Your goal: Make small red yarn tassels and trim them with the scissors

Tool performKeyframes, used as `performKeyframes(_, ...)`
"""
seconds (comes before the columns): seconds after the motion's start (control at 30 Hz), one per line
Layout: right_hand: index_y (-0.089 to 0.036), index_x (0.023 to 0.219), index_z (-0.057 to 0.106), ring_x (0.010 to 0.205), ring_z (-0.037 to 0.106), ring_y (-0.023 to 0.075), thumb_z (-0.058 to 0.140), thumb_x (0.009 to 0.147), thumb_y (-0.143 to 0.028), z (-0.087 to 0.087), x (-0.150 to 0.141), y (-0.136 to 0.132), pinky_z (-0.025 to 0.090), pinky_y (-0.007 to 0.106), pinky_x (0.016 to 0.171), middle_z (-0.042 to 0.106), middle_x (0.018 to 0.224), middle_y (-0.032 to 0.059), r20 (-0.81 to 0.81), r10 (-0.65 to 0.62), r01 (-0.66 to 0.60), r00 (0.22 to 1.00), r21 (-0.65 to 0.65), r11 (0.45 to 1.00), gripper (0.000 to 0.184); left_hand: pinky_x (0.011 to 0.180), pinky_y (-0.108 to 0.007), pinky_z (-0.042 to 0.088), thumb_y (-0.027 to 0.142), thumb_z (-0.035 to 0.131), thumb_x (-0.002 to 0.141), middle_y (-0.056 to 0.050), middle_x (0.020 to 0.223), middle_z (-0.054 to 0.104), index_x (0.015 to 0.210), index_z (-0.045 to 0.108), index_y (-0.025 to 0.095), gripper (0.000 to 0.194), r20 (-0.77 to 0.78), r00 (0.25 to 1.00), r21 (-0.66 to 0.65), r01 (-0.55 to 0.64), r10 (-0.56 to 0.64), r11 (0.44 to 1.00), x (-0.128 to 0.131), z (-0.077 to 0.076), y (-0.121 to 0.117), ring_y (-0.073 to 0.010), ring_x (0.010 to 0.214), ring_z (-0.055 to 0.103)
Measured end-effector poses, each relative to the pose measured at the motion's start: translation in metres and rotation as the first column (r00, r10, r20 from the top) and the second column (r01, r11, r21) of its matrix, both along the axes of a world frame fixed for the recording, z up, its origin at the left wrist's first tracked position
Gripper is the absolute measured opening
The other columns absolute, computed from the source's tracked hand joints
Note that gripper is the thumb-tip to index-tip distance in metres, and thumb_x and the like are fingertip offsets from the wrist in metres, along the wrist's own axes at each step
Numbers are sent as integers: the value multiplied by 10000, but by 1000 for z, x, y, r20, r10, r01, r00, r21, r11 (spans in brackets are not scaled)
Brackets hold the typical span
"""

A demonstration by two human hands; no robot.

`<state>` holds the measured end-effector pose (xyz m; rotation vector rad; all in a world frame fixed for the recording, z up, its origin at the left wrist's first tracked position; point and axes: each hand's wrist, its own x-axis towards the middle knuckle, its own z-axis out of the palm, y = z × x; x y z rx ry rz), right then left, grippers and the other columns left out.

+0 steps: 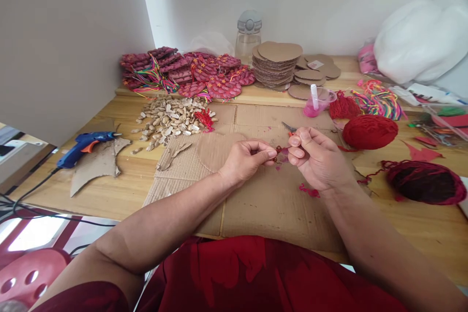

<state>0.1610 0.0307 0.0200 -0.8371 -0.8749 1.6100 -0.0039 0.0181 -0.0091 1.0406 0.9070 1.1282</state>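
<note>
My left hand is closed in a pinch on small reddish-brown beads at its fingertips. Just to the right, my right hand is also closed, thumb against fingers; what it pinches is too small to make out. The dark pointed blades of a pair of scissors show behind the right hand, with a bit of orange; I cannot tell whether they are held or lying there. Under both hands lies a cardboard sheet. A short piece of crimson yarn rests on it below the right hand.
Peanut shells, a blue glue gun and a heart-shaped cardboard piece are at left. Red yarn and dark red yarn lie at right. Behind stand stacked cardboard hearts, decorated pieces and a bottle.
</note>
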Motion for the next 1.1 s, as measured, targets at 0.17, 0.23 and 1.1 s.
performKeyframes(0.17, -188, 734, 527, 505, 431, 35, 858, 682, -352, 3, 2, -2, 419, 167, 446, 521, 694, -53, 17, 4, -4, 1000, 7, 1000, 372, 634, -234, 503, 370, 795, 696, -35, 733, 647, 715, 700, 105, 283, -11, 1000, 14, 1, -1, 1000, 1, 0, 0, -99, 656, 594)
performKeyframes(0.23, -191, 727, 526, 504, 426, 36, 854, 688, -348, 5, 2, -3, 417, 169, 445, 519, 697, -53, 26, 8, -8, 1000, 12, 1000, 366, 642, -245, 503, 379, 790, 702, -42, 743, 655, 720, 699, 107, 288, -16, 1000, 22, 3, -3, 1000, 0, 0, 0, -106, 664, 599)
performKeyframes(1.1, -197, 717, 538, 394, 426, 51, 821, 693, -433, -10, -4, 1, 373, 185, 336, 527, 555, -66, 237, -84, 96, 968, -37, 995, 369, 752, -293, 492, 294, 744, 773, -38, 712, 668, 677, 711, 152, 174, -179, 977, 215, -73, 112, 974, -3, 6, -2, -140, 732, 603)
